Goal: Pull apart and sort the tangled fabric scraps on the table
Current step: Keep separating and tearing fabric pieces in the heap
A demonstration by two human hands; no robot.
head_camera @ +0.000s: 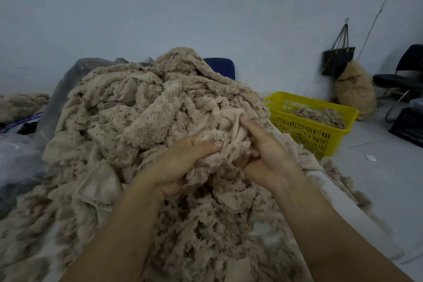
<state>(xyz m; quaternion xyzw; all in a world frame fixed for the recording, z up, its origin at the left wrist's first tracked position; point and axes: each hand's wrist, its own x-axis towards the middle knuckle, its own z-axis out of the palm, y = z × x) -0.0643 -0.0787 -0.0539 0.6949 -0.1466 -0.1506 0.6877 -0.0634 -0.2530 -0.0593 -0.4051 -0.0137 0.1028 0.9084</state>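
Scraps (146, 107) are looking soft, light and clingy, left hand (180, 162) and right hand (270, 160) both gripping one clump (220, 152) by its smooth backing.

The scrap heap (148, 121) fills the frame's centre, the left hand (180, 162) and right hand (267, 155) side by side on its front, a basket (304, 130) at its right, and a hanging bag (338, 62), sack (357, 91) and chair (402, 75) at upper right.
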